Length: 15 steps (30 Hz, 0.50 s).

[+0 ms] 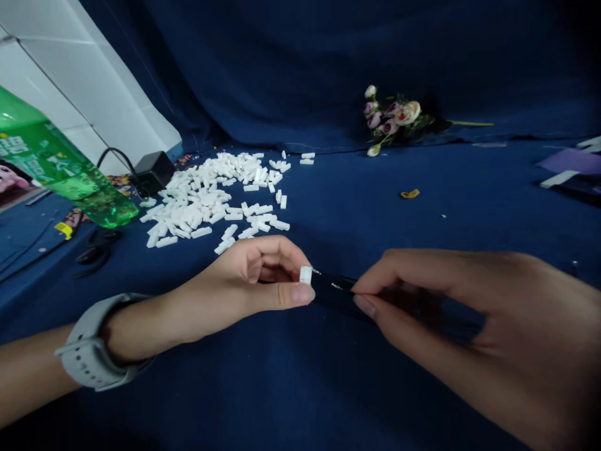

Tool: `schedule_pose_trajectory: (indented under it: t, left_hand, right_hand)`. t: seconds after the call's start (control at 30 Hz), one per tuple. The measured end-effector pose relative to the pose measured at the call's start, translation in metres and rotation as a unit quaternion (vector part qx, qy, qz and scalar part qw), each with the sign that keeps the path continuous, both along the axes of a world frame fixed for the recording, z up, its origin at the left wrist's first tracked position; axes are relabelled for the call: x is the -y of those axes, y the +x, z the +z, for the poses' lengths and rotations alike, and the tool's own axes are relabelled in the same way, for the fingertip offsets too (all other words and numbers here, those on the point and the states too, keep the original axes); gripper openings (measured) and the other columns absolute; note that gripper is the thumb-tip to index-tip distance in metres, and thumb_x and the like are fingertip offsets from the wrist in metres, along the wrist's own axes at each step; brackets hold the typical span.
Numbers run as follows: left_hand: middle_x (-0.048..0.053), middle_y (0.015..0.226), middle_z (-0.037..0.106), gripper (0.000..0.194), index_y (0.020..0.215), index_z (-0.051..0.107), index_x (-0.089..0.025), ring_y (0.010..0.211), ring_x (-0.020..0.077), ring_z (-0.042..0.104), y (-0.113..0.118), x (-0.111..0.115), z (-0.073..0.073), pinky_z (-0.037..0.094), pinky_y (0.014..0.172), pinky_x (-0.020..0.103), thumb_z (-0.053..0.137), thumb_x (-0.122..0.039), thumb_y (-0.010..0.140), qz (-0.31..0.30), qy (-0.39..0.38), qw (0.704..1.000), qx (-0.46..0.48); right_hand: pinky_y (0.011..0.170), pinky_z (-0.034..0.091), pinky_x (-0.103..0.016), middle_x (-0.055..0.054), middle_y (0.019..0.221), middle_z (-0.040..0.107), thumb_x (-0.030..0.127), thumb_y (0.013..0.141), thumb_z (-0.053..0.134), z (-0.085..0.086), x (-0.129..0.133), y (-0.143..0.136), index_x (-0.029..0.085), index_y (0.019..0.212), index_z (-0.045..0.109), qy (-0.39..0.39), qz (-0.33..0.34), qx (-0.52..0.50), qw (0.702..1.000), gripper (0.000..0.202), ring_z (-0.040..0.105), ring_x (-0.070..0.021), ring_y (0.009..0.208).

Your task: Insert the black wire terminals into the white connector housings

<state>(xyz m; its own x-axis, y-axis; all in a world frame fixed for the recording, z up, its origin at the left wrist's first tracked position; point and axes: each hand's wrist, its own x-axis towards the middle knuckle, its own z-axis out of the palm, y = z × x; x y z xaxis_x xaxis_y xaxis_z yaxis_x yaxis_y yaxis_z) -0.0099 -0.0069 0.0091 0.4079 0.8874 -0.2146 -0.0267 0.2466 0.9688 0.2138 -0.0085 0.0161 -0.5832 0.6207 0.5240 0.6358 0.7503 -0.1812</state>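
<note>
Between the thumb and forefinger of my left hand (pixel 267 279) is a small white plastic connector housing (pixel 305 274), its slotted face toward me. My right hand (pixel 451 313) pinches thin black wires (pixel 347 288) with thumb and forefinger. Small shiny metal tips show on the wires, one right at the housing's edge and another a little to its right. Whether the nearer tip sits inside the housing I cannot tell. Beyond my left hand lies a loose pile of similar white housings (pixel 201 200) on the dark blue cloth (pixel 263 388).
At left a green bottle (pixel 61 163) leans beside a black power adapter (pixel 154 172) and cables. Artificial flowers (pixel 392 119) lie at the back. A yellow scrap (pixel 409 194) rests mid-right, and a purple item (pixel 570 161) sits at the right edge.
</note>
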Motion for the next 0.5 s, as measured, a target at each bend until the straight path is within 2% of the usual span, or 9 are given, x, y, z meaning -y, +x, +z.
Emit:
schedule_pose_trajectory:
  t: [0.07,0.17,0.4,0.5]
  left_hand:
    - [-0.004,0.073,0.064,0.013,0.079,0.063,-0.016,0.067,0.0051,0.058,0.000,0.001,0.000,0.043,0.062,0.014,0.075,-0.015,0.073,0.000,0.000,1.000,0.003]
    - [-0.004,0.074,0.064,0.013,0.081,0.063,-0.017,0.068,0.0045,0.058,-0.001,0.001,-0.001,0.044,0.063,0.012,0.075,-0.016,0.074,0.000,0.000,1.000,0.005]
    - [-0.004,0.073,0.063,0.013,0.081,0.063,-0.017,0.067,0.0035,0.056,-0.003,0.002,-0.002,0.044,0.064,0.010,0.074,-0.015,0.075,-0.005,-0.005,1.000,0.011]
    - [-0.004,0.073,0.063,0.013,0.081,0.063,-0.017,0.067,0.0035,0.057,-0.002,0.003,-0.002,0.044,0.063,0.010,0.074,-0.016,0.075,-0.005,-0.009,1.000,0.012]
  right_hand:
    - [0.025,0.027,-0.010,0.009,0.051,0.055,0.025,0.085,0.053,0.002,-0.001,-0.003,0.024,0.068,0.060,-0.040,-0.007,-0.024,0.999,0.018,0.045,-0.0011,0.035]
    - [0.023,0.026,-0.011,0.009,0.045,0.050,0.024,0.083,0.050,0.005,-0.004,-0.008,0.022,0.059,0.055,-0.060,0.009,-0.044,0.997,0.025,0.041,-0.0009,0.029]
    - [0.023,0.026,-0.008,0.008,0.045,0.051,0.016,0.081,0.052,0.006,-0.007,-0.012,0.020,0.061,0.057,-0.091,0.043,-0.043,0.994,0.020,0.040,-0.0010,0.029]
    - [0.027,0.028,-0.009,0.009,0.048,0.052,0.016,0.081,0.053,0.005,-0.005,-0.009,0.020,0.060,0.055,-0.074,0.039,-0.037,0.996,0.021,0.042,0.0000,0.033]
